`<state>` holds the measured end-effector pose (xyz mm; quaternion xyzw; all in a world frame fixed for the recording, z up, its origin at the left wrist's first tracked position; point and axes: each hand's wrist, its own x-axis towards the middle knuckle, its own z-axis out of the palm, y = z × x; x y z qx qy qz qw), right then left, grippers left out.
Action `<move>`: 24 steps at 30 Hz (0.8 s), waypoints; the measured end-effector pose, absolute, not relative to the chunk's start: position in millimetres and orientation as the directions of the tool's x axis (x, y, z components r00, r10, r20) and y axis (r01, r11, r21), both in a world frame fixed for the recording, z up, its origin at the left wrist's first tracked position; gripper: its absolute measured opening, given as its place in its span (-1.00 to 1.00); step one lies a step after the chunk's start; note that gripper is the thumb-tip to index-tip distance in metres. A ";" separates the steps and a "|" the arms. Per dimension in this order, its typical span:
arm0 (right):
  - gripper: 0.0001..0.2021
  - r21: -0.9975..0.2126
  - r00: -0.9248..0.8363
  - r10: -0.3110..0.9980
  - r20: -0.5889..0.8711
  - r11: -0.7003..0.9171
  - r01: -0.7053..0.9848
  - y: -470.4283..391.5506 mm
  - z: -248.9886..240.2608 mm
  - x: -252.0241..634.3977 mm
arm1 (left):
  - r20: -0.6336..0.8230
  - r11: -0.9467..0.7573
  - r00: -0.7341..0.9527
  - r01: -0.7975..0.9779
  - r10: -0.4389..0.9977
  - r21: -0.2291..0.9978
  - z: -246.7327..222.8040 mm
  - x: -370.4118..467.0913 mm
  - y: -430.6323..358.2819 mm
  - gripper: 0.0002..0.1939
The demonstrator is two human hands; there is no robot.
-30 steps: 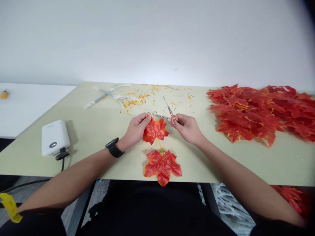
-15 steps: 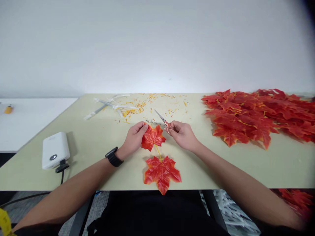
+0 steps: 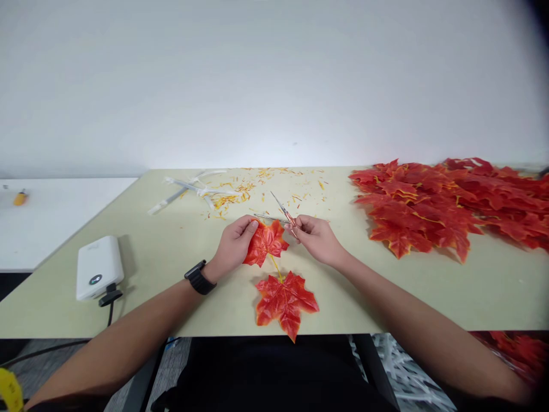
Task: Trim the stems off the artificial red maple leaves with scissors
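Note:
My left hand point(image 3: 237, 242) pinches the left edge of a red-orange artificial maple leaf point(image 3: 266, 245) between thumb and fingers. A thin yellow stem point(image 3: 275, 266) runs from that leaf down to a second red maple leaf point(image 3: 286, 304), whose tip hangs past the table's front edge. In my right hand point(image 3: 316, 237) is a pair of copper-handled scissors point(image 3: 288, 216). Their blades are spread, pointing up and left, with the lower one along the upper edge of the held leaf. A dark watch point(image 3: 199, 278) is on my left wrist.
A large pile of red maple leaves point(image 3: 422, 206) lies at the right. Yellow and orange trimmings point(image 3: 234, 199) are scattered at the back, beside white plastic strips point(image 3: 180, 191). A white power bank point(image 3: 100, 268) with a black cable stands at the left.
The lower leaf has shifted slightly to the right. The whole view has tilted a little. Both hands keep their holds, and the scissors remain spread.

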<state>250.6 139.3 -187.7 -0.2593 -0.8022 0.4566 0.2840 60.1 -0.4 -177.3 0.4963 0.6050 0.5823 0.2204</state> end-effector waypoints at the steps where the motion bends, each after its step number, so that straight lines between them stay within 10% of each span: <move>1: -0.57 -0.896 -0.706 0.677 0.208 0.422 0.141 139.4 -187.7 250.0 | 0.327 -0.177 -0.410 0.363 0.852 0.915 -176.8 60.3 -0.4 -0.62; 13: -0.62 -0.998 -0.780 0.622 0.065 0.059 -0.036 126.9 -177.6 243.7 | 0.336 -0.160 -0.425 0.397 0.841 0.904 -181.0 61.6 1.7 -0.73; 24: -0.62 -0.985 -0.614 0.774 0.156 0.078 -0.153 135.6 -180.8 245.0 | -0.035 -0.105 -0.425 -0.303 0.904 0.947 -177.0 54.9 1.5 -0.48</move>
